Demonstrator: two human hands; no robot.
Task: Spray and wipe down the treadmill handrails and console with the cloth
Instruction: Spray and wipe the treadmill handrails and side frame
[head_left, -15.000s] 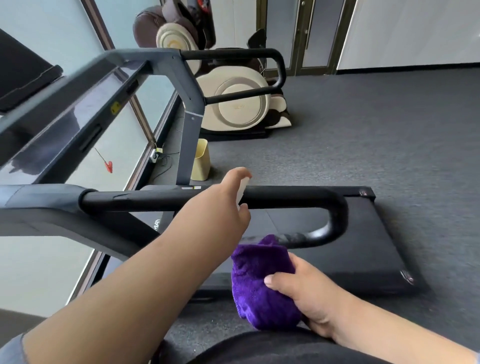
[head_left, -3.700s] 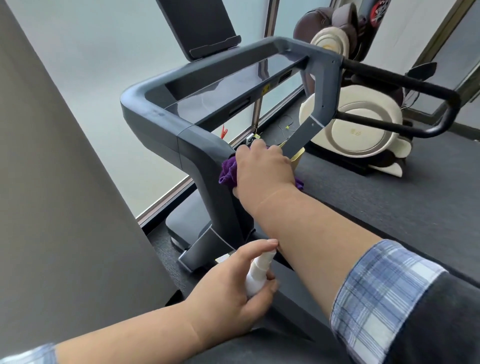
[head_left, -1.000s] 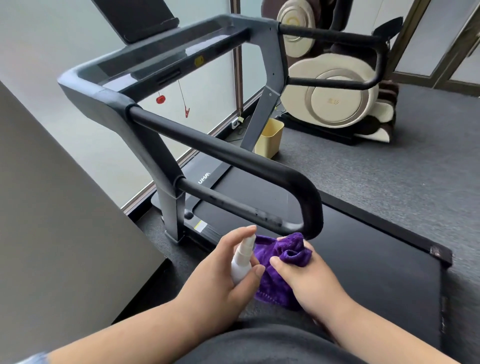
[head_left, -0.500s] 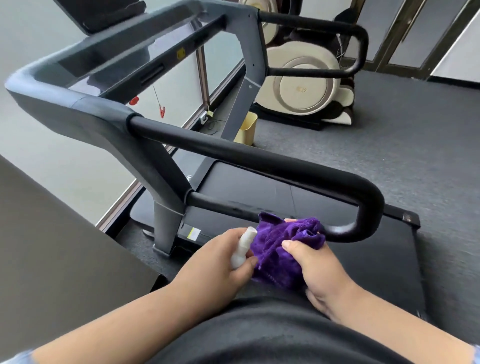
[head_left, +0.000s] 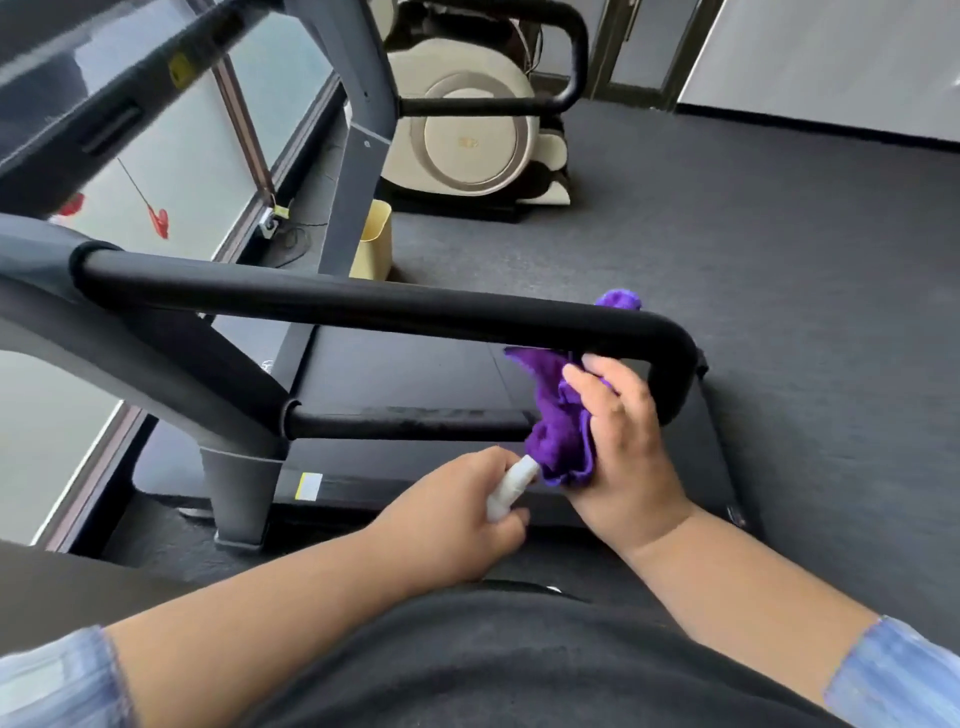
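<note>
Cloths: one, purple (head_left: 563, 426)
Bottles: one, white (head_left: 511, 484)
Handrails: two (near (head_left: 363, 307), far (head_left: 569, 62))
Left grip (head_left: 457, 519): wraps the bottle
Right grip (head_left: 621, 441): clutches the cloth against the near handrail's bend

One treadmill (head_left: 363, 395), one purple cloth (head_left: 558, 431), one spray bottle (head_left: 511, 483), one massage chair (head_left: 467, 135), one yellow bin (head_left: 371, 241).
</note>
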